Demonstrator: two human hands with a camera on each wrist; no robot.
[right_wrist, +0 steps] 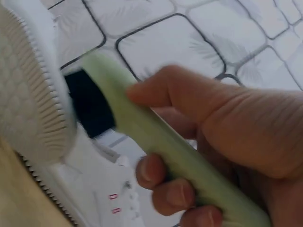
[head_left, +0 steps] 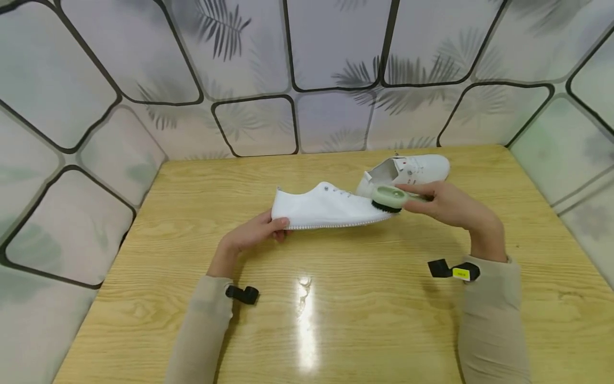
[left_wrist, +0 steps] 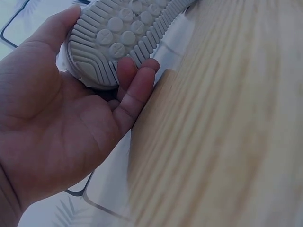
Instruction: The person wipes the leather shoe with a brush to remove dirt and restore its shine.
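Observation:
A white shoe [head_left: 318,209] is held side-on above the table, its toe toward the right. My left hand [head_left: 256,230] grips it by the heel; in the left wrist view the thumb and fingers lie around the heel end of the patterned sole [left_wrist: 120,35]. In my right hand [head_left: 448,205] is a pale green brush [head_left: 389,196], its handle [right_wrist: 189,165] wrapped by the fingers in the right wrist view. The brush's black bristles [right_wrist: 90,103] touch the shoe's toe. Behind the brush a second white shoe [head_left: 427,168] rests on the table, partly hidden.
The wooden table [head_left: 364,320] meets a wall covering [head_left: 336,122] with dark outlines and leaf prints at the back and sides. Black wrist devices [head_left: 243,294] sit at both sleeve cuffs. Light glares off the table's middle.

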